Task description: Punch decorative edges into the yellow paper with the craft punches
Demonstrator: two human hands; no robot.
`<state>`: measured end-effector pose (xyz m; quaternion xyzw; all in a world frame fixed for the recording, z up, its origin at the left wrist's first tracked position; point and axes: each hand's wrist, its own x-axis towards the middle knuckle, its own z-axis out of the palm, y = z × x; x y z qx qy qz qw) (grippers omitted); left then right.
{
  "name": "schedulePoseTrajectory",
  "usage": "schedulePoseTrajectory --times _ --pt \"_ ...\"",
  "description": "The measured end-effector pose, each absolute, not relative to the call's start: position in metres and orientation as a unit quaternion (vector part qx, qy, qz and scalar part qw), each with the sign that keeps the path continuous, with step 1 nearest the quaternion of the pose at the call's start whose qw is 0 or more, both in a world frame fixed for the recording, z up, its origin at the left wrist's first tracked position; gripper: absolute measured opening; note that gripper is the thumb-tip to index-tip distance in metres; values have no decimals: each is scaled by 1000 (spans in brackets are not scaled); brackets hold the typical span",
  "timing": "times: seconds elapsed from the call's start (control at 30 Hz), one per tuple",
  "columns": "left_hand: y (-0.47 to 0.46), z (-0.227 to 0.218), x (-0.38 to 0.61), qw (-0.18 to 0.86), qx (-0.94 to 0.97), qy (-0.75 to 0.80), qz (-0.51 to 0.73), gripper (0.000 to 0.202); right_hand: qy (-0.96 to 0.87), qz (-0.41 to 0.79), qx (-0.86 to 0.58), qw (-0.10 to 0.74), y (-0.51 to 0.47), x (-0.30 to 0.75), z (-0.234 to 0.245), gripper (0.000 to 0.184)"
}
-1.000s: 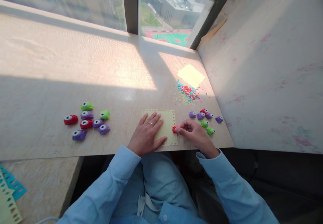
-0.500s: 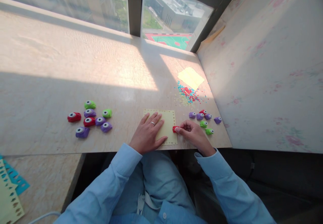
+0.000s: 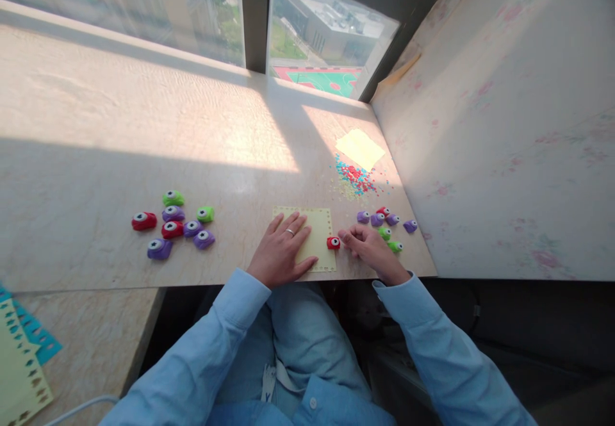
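My left hand (image 3: 279, 250) lies flat with spread fingers on a pale yellow sheet of paper (image 3: 317, 230), a ring on one finger. Small punched holes run along the sheet's edges. A small red craft punch (image 3: 333, 243) sits at the sheet's right edge, its white top with a dark shape facing up. Just right of it, and apart from it, is my right hand (image 3: 369, 246), fingers curled and tips pinched together. Whatever is between those fingertips, if anything, is too small to make out.
Several red, purple and green punches (image 3: 173, 229) stand at left, smaller ones (image 3: 385, 234) at right. Beyond lie colourful paper bits (image 3: 355, 178) and yellow paper (image 3: 360, 148). A patterned wall (image 3: 480, 157) bounds the right. Punched sheets (image 3: 22, 355) lie lower left.
My right hand has let go of the red punch and drawn slightly away, uncovering its top. My left hand still presses the sheet.
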<state>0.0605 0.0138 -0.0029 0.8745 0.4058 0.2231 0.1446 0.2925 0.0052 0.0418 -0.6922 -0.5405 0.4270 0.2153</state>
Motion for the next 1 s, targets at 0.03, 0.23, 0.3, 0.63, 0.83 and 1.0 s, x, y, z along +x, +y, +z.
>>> schedulePoseTrajectory --times 0.03,0.23,0.3,0.63,0.83,1.0 --pt "14 -3 61 143 875 406 221 56 -543 426 -692 213 6 292 43 50" --pt "14 -4 61 142 874 406 228 56 -579 401 -684 189 13 283 51 51" --pt "14 -4 60 144 874 405 228 56 -586 390 -686 184 15 281 51 51" --pt "14 -2 61 147 875 407 219 55 -586 409 -679 167 18 284 44 46" --pt "14 -3 61 139 877 408 212 57 -593 394 -687 144 23 285 41 40" --pt "14 -4 61 133 878 405 217 57 -599 374 -695 136 25 285 39 36"
